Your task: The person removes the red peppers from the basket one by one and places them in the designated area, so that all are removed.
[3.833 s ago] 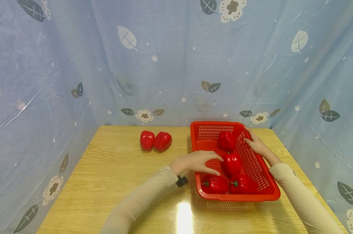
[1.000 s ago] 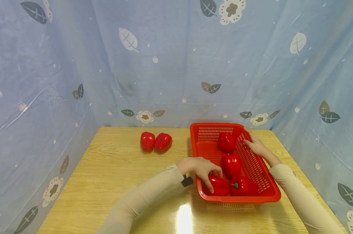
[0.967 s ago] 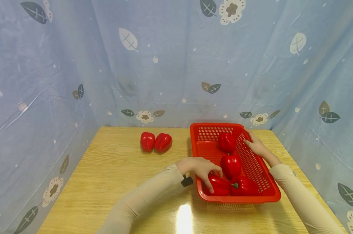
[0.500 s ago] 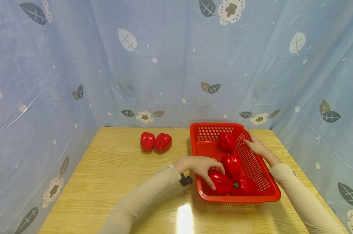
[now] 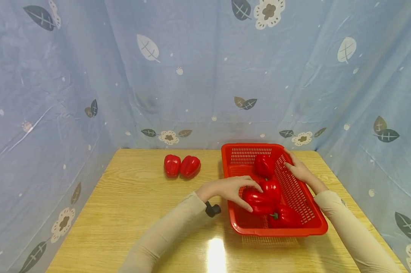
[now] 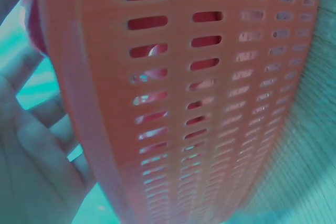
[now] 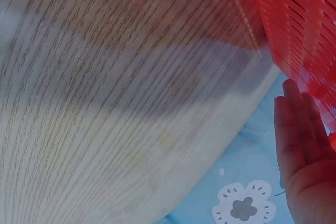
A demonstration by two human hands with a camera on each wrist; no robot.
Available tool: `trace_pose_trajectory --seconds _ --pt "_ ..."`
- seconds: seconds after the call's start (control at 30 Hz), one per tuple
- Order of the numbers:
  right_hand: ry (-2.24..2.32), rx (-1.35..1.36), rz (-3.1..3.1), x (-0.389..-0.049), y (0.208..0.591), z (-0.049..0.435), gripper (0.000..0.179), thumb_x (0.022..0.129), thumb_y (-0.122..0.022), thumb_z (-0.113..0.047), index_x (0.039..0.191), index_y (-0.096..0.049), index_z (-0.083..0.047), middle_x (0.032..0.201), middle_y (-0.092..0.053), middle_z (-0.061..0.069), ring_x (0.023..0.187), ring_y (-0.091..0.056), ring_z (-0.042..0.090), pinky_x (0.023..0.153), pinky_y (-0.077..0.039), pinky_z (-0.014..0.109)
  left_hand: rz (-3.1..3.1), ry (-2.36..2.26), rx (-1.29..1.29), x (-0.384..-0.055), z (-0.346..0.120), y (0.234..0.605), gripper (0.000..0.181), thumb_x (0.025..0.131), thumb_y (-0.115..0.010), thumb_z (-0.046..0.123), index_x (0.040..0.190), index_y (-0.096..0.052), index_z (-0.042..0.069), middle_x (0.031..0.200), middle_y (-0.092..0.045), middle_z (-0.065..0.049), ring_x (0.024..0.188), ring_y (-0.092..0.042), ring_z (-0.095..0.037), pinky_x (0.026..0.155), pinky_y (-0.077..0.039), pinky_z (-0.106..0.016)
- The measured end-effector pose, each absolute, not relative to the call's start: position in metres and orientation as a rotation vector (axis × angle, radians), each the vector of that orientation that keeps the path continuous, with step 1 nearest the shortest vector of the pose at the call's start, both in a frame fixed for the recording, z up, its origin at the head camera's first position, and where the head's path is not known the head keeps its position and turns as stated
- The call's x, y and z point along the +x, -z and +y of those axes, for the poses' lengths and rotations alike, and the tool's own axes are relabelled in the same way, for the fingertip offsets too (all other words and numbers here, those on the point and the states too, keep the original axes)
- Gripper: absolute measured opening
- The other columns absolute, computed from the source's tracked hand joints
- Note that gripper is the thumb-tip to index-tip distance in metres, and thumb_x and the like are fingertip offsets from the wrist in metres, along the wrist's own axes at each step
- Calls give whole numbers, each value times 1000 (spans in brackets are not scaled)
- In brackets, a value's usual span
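My left hand reaches over the left rim of a red perforated plastic basket and holds a red bell pepper between thumb and fingers. The held bell pepper overlaps another bell pepper behind it; whether they touch I cannot tell. Also in the basket are a bell pepper at the front right and a bell pepper at the back. At the right rim, my right hand has its thumb inside and its fingers along the outer wall. The left wrist view shows mostly the basket's side wall.
Two red bell peppers, one on the left and one on the right, lie side by side on the wooden table, left of the basket. A blue patterned curtain hangs behind and at both sides.
From the basket's front left corner, the left hand has taken hold of the bell pepper and moved it back and slightly right. Basket and right hand stay in place.
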State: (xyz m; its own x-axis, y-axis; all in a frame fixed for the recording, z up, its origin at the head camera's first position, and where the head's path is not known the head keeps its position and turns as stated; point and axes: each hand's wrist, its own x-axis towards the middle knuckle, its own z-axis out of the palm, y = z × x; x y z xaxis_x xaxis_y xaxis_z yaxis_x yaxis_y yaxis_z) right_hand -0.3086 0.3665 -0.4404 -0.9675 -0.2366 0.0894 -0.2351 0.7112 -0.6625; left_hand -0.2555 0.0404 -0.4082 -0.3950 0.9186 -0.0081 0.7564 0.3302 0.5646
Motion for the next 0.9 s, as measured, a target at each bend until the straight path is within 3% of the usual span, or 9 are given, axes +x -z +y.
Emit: trace_pose_trajectory --seconds 0.3,0.9 --pt "1046 -432 2994 -309 442 369 56 100 -38 -17 146 -12 1 145 -18 35 128 -23 55 101 -21 65 2338 -854 1485 -256 28 404 62 71 -72 56 126 -48 40 119 -43 18 111 -40 2 95 -40 -20" --pt "990 -457 3093 -308 443 368 51 101 -34 -20 144 -20 3 139 -29 37 122 -31 56 98 -26 65 2477 -1059 1411 -257 0 401 63 70 -73 55 126 -49 37 126 -41 14 117 -41 -5 97 -42 -33"
